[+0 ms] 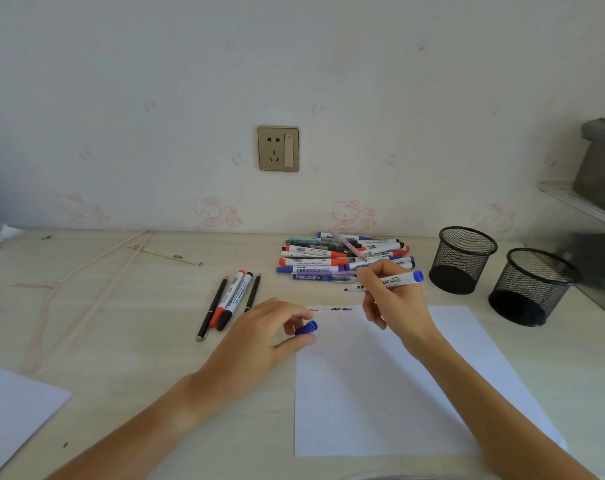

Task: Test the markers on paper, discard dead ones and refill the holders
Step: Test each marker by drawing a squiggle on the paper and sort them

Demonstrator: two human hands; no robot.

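My right hand (pixel 391 299) grips an uncapped blue whiteboard marker (pixel 396 280), its tip pointing left just above the top edge of the white paper (pixel 380 393). My left hand (pixel 269 332) pinches the marker's blue cap (pixel 307 329) at the paper's left top corner. Short red, black and blue scribbles (pixel 332 309) run along the paper's top edge. A pile of markers and pens (pixel 342 258) lies behind the paper. Two black mesh holders (pixel 462 259) (pixel 531 287) stand to the right; nothing shows inside them.
Several markers and pens (pixel 230 304) lie side by side left of the paper. A pink cord (pixel 86 271) trails over the left desk, with wrapped chopsticks (pixel 166 254) behind it. Another sheet (pixel 13 410) lies front left. A clear rack (pixel 592 209) stands far right.
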